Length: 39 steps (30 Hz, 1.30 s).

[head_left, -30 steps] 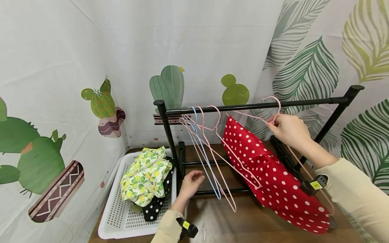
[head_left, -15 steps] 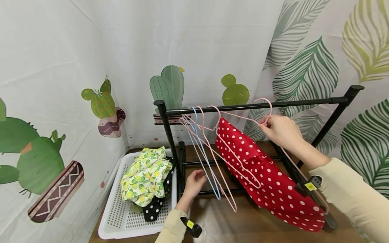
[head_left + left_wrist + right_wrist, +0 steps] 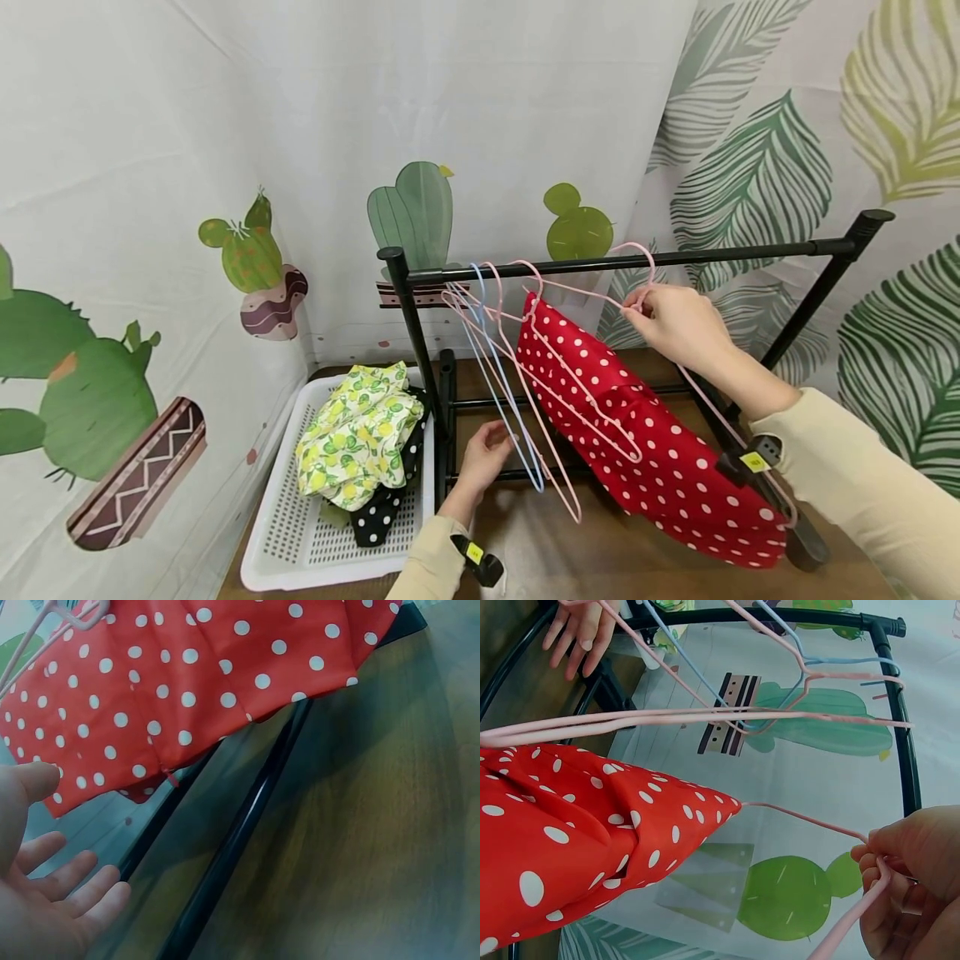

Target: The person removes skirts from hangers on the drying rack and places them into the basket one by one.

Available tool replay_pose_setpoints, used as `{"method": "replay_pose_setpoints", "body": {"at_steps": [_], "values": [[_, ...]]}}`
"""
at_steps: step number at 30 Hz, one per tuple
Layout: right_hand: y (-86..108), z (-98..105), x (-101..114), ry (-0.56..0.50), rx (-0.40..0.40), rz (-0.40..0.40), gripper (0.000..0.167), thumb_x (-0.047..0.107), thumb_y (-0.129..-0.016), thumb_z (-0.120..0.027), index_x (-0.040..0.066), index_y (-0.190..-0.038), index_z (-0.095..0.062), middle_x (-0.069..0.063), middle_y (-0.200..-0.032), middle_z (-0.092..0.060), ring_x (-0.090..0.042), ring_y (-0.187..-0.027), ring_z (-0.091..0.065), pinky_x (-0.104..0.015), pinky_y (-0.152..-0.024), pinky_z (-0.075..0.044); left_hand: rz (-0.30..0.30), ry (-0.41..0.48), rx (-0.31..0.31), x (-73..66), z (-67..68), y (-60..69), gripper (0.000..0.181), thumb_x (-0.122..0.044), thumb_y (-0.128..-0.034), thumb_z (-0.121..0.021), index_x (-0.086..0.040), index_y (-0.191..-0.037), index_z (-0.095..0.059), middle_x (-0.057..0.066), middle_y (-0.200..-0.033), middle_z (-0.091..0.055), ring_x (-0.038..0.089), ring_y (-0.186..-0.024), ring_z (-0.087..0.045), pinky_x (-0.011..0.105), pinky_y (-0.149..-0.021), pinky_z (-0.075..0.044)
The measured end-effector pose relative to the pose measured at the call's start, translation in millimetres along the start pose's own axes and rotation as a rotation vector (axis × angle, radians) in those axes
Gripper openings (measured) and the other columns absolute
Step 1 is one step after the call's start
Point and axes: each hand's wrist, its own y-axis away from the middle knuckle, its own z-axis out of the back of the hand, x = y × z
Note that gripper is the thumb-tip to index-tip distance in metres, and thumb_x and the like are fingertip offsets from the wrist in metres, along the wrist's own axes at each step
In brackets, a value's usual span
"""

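Observation:
With thumb and fingers, my right hand (image 3: 678, 325) pinches a pink hanger (image 3: 847, 919) just below its hook, which lies over the black rod (image 3: 742, 252). A red garment with white dots (image 3: 645, 442) drapes from this hanger; its exact kind is unclear. To its left, a blue hanger (image 3: 540, 483) and several bare pink hangers (image 3: 577, 515) hang from the same rod. Near their lower ends my left hand (image 3: 483, 457) hovers, fingers loosely bent and apart. In the left wrist view, that palm (image 3: 34, 915) holds nothing and lies below the garment's edge.
A white perforated basket (image 3: 262, 533) stands left of the rack, holding a lemon-print cloth (image 3: 360, 433) and a black dotted cloth (image 3: 377, 517). The rack's left post (image 3: 416, 342) rises between basket and hangers. Everything stands on a brown wooden table (image 3: 555, 567).
My right hand has slid the pink hanger with the red garment leftward along the rod, closer to the bare hangers. My left hand has shifted slightly right.

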Motion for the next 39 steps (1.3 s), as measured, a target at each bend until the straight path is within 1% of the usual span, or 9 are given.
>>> {"method": "replay_pose_setpoints", "body": {"at_steps": [3, 5, 10, 14, 20, 24, 28, 32, 39], "values": [[-0.6, -0.1, 2.7, -0.004, 0.001, 0.009, 0.013, 0.019, -0.085, -0.062, 0.008, -0.086, -0.07, -0.004, -0.071, -0.067, -0.015, -0.052, -0.052, -0.027, -0.041, -0.034, 0.018, 0.004, -0.012, 13.8, -4.3, -6.9, 0.043, -0.016, -0.0852, -0.065, 0.0, -0.123, -0.051, 0.022, -0.117, -0.058, 0.028, -0.098, -0.061, 0.031, -0.076, -0.051], [-1.1, 0.4, 5.0, -0.006, 0.004, 0.016, 0.013, 0.018, -0.085, -0.061, 0.008, -0.087, -0.069, -0.004, -0.071, -0.067, -0.016, -0.053, -0.053, -0.028, -0.042, -0.035, 0.018, 0.001, -0.015, 10.4, -6.0, -4.7, 0.046, -0.017, -0.0854, -0.065, 0.002, -0.124, -0.05, 0.023, -0.116, -0.058, 0.027, -0.097, -0.061, 0.03, -0.075, -0.051], [-2.7, 1.0, 10.6, -0.013, 0.01, 0.02, 0.012, 0.018, -0.085, -0.061, 0.009, -0.086, -0.069, -0.003, -0.071, -0.067, -0.015, -0.053, -0.052, -0.028, -0.043, -0.035, 0.036, 0.018, -0.005, -11.8, -7.2, 6.4, 0.048, -0.014, -0.0861, -0.063, 0.007, -0.125, -0.047, 0.028, -0.115, -0.056, 0.022, -0.089, -0.062, 0.026, -0.07, -0.049], [-3.8, -0.1, 14.5, -0.034, 0.019, 0.005, 0.012, 0.018, -0.085, -0.061, 0.01, -0.086, -0.069, -0.001, -0.07, -0.066, -0.013, -0.05, -0.049, -0.028, -0.041, -0.033, 0.052, 0.033, 0.008, -9.2, -8.3, 5.4, 0.047, -0.014, -0.0867, -0.062, 0.007, -0.125, -0.046, 0.03, -0.117, -0.054, 0.017, -0.084, -0.061, 0.025, -0.069, -0.049], [-3.4, -1.5, 20.4, -0.051, 0.032, 0.013, 0.012, 0.018, -0.086, -0.062, 0.01, -0.086, -0.07, 0.0, -0.068, -0.064, -0.011, -0.049, -0.046, -0.027, -0.042, -0.032, 0.078, 0.063, 0.014, -7.6, -9.3, 4.4, 0.047, -0.015, -0.0884, -0.06, 0.007, -0.127, -0.045, 0.031, -0.122, -0.051, 0.024, -0.096, -0.06, 0.035, -0.079, -0.052], [-3.6, -2.6, 23.7, -0.064, 0.039, 0.023, 0.012, 0.017, -0.086, -0.062, 0.009, -0.087, -0.07, -0.001, -0.068, -0.064, -0.01, -0.049, -0.045, -0.026, -0.043, -0.032, 0.11, 0.096, 0.021, -0.4, -11.0, -0.4, 0.049, -0.016, -0.0889, -0.06, 0.007, -0.129, -0.042, 0.03, -0.124, -0.051, 0.03, -0.104, -0.058, 0.044, -0.085, -0.05], [-4.5, -4.3, 26.2, -0.061, 0.042, 0.031, 0.012, 0.018, -0.086, -0.062, 0.009, -0.088, -0.07, 0.0, -0.069, -0.065, -0.01, -0.05, -0.046, -0.026, -0.045, -0.033, 0.131, 0.154, 0.036, 16.5, -14.1, -10.9, 0.052, -0.017, -0.0888, -0.061, 0.006, -0.131, -0.041, 0.028, -0.125, -0.051, 0.032, -0.108, -0.056, 0.046, -0.086, -0.048], [-5.4, -5.9, 29.1, -0.065, 0.045, 0.039, 0.012, 0.018, -0.086, -0.061, 0.011, -0.087, -0.07, 0.001, -0.07, -0.065, -0.01, -0.053, -0.049, -0.027, -0.046, -0.034, 0.139, 0.213, 0.037, 31.7, -19.9, -20.2, 0.054, -0.018, -0.0888, -0.06, 0.005, -0.132, -0.039, 0.023, -0.122, -0.055, 0.025, -0.104, -0.057, 0.042, -0.083, -0.05], [-6.6, -9.0, 36.1, -0.082, 0.041, 0.046, 0.011, 0.019, -0.085, -0.063, 0.012, -0.085, -0.07, 0.002, -0.067, -0.062, -0.01, -0.051, -0.046, -0.026, -0.045, -0.034, 0.169, 0.351, 0.029, 37.0, -29.8, -22.9, 0.056, -0.017, -0.0884, -0.058, 0.006, -0.133, -0.033, 0.014, -0.112, -0.057, 0.014, -0.091, -0.058, 0.043, -0.084, -0.049]]}}
